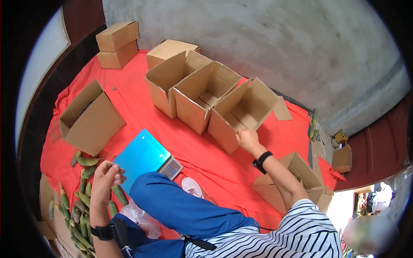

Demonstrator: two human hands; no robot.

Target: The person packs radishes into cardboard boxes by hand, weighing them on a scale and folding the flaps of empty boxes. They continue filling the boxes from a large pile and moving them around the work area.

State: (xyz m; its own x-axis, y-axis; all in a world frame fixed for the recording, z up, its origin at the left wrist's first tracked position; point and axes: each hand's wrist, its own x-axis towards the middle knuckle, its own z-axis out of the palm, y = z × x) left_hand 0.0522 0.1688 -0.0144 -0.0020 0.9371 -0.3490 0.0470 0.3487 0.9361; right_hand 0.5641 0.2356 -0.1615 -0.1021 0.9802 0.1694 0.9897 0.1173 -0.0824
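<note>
My right hand is closed at the near rim of an open cardboard box, the rightmost of three standing side by side. Its fingertips are hidden from me. Loosely bent, with fingers a little apart and nothing visible in them, my left hand hovers by the left edge of a weighing scale. The scale has a shiny blue plate and a keypad on its near right side. Long green cucumber-like vegetables lie heaped below my left hand, and a clear plastic bag rests beside my leg.
A red cloth covers the floor. At the left stands a tilted box with something dark inside. Two stacked boxes sit at the back. Near my right arm is another open box. A grey wall bounds the far side.
</note>
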